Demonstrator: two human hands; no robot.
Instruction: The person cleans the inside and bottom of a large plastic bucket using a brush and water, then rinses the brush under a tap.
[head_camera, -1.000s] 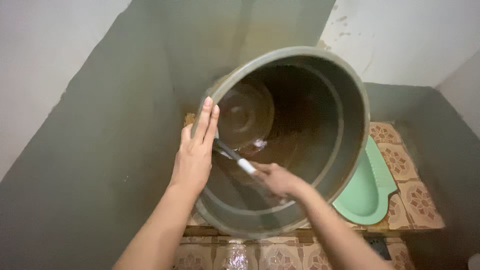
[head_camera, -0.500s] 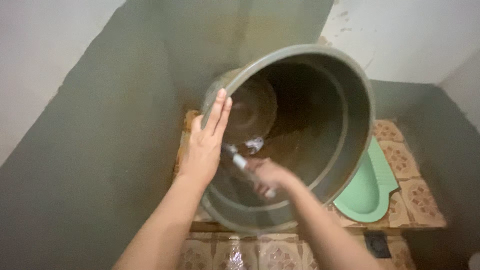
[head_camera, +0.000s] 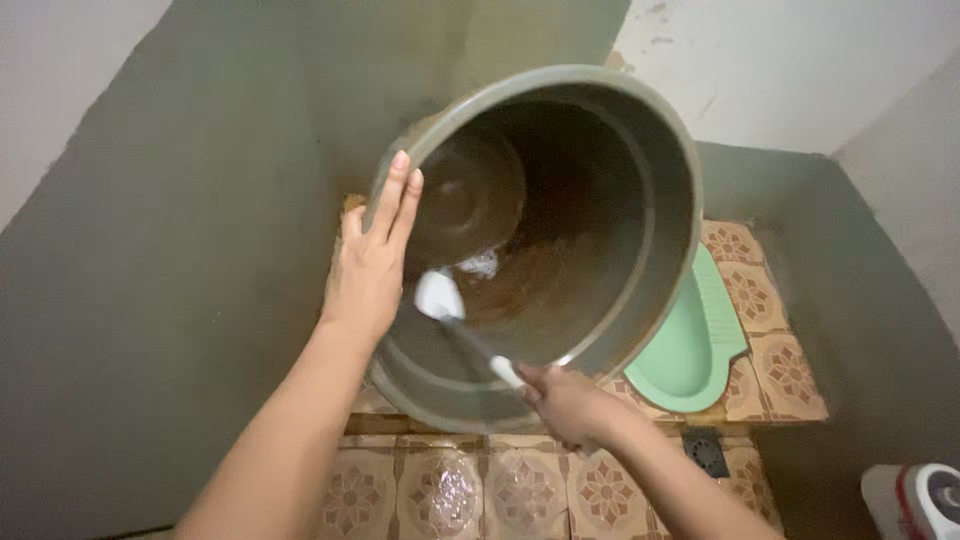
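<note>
A large grey-green plastic tub (head_camera: 655, 150) is tilted toward me, its inside stained brown with a little water at the bottom. My left hand (head_camera: 372, 268) lies flat on the tub's left rim, fingers straight and together. My right hand (head_camera: 568, 400) is closed on the handle of a scrubbing brush (head_camera: 452, 312), just outside the tub's near rim. The brush's white head rests against the lower left inside wall.
A pale green squat toilet pan (head_camera: 690, 345) sits right of the tub on a raised patterned-tile step (head_camera: 780, 365). Patterned floor tiles (head_camera: 440, 495) lie below with a floor drain (head_camera: 706, 452). Grey walls close in on the left and right. A white object (head_camera: 920, 500) sits at the bottom right.
My right hand has drawn back out of the tub to its near rim, pulling the brush so its white head now shows. The left hand slid slightly down the rim.
</note>
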